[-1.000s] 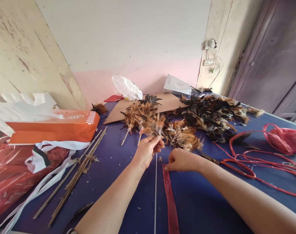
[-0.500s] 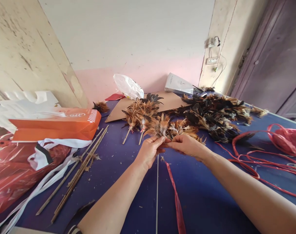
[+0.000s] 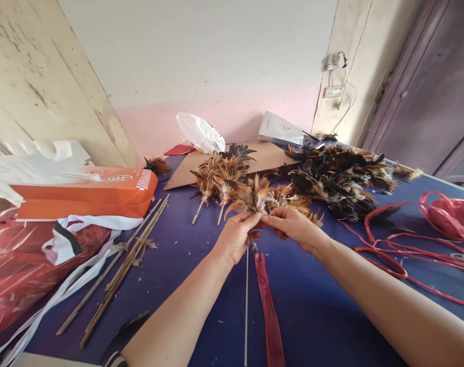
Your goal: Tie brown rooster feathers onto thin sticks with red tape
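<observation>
My left hand (image 3: pixel 237 235) is closed in a pinch on the base of a brown feather bunch (image 3: pixel 251 196), whose tips fan away from me. Right beside it, my right hand (image 3: pixel 289 228) pinches at the same base, fingertips meeting those of the left. The exact spot under the fingers is hidden. Below the hands, a flat pink-red plastic ribbon (image 3: pixel 269 311) runs toward me along the blue table (image 3: pixel 316 316). Just beyond the hands, two sticks with tied brown feather heads (image 3: pixel 216 178) lie partly on a cardboard sheet (image 3: pixel 180 176).
At right sits a dark feather pile (image 3: pixel 331 176), with a pink-red ribbon ball (image 3: pixel 456 216) and its loose loops nearby. Several thin sticks (image 3: pixel 128 260) lie left, beside an orange bag (image 3: pixel 86 199) and a red plastic bag (image 3: pixel 21 270). A white plastic bag (image 3: pixel 199 133) rests against the wall.
The feathers in my hands have tilted slightly, and my right fingers have shifted left against the left ones. The ribbon below has turned to show its flat, wider side.
</observation>
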The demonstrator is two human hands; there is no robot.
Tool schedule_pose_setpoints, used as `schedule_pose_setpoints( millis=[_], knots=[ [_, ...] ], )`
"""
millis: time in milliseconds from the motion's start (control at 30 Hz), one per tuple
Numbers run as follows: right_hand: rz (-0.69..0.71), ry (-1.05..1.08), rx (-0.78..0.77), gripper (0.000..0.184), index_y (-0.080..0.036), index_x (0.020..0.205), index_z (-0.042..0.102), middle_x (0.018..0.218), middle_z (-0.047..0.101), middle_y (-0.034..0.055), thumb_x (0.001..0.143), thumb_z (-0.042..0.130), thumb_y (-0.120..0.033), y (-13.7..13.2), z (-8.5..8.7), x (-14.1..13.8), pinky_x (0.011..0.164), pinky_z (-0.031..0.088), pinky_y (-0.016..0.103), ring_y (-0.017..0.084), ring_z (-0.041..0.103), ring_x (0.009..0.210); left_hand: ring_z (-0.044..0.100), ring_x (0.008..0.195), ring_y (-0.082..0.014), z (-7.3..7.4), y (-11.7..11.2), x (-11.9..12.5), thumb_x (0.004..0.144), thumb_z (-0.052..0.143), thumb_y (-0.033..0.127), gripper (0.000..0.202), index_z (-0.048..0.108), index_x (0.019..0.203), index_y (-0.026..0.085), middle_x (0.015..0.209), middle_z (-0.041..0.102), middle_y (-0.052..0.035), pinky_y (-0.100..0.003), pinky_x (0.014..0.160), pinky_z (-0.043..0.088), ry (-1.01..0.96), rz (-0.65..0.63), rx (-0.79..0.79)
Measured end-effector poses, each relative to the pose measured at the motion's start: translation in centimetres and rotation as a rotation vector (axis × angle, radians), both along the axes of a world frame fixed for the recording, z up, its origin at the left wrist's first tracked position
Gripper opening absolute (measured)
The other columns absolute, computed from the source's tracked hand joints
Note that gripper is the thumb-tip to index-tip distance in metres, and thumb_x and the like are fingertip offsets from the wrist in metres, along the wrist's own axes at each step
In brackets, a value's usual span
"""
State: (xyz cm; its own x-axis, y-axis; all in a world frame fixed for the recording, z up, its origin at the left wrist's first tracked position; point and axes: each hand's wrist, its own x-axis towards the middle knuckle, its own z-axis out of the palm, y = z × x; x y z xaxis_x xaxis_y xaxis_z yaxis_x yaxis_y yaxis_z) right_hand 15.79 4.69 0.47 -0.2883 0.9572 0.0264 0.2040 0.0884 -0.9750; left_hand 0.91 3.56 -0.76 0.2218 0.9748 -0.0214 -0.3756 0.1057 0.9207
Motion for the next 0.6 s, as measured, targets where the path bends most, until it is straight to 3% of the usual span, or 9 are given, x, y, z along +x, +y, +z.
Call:
schedule_pose_setpoints(
  millis=[333,467,600],
  knots=[
    [-0.114,-0.27,0.141,0.038,-0.017,0.059,0.052,0.047,0.041,-0.0054,0.061,0.057,-0.054,0.1,-0.3,0.3,0.04,0.024,0.02,0.007,0.034,0.043,0.059,0.068,-0.0142,-0.6,0.2,0.3,0.06,0.07,0.034,0.025,0.067,0.073,0.013,0.073,0.065,-0.0062,-0.02,0.051,0.04,0.058,0.066,0.027],
    [0.15,-0.424,0.09,0.031,-0.016,0.058,0.057,0.048,0.05,-0.0027,0.062,0.058,-0.046,0.3,0.4,1.3,0.043,0.03,0.021,0.008,0.042,0.044,0.058,0.07,-0.0127,-0.5,0.4,0.0,0.061,0.069,0.032,0.022,0.067,0.072,0.013,0.075,0.065,-0.0052,-0.018,0.052,0.04,0.044,0.127,0.012],
    [0.365,-0.643,0.053,0.03,-0.015,0.055,0.059,0.049,0.056,0.0005,0.064,0.057,-0.044,0.1,-0.2,1.4,0.044,0.033,0.022,0.011,0.049,0.047,0.057,0.069,-0.0101,-0.3,0.5,-0.4,0.064,0.068,0.032,0.021,0.066,0.073,0.013,0.074,0.063,-0.0043,-0.017,0.053,0.04,0.013,0.155,-0.031]
  ],
)
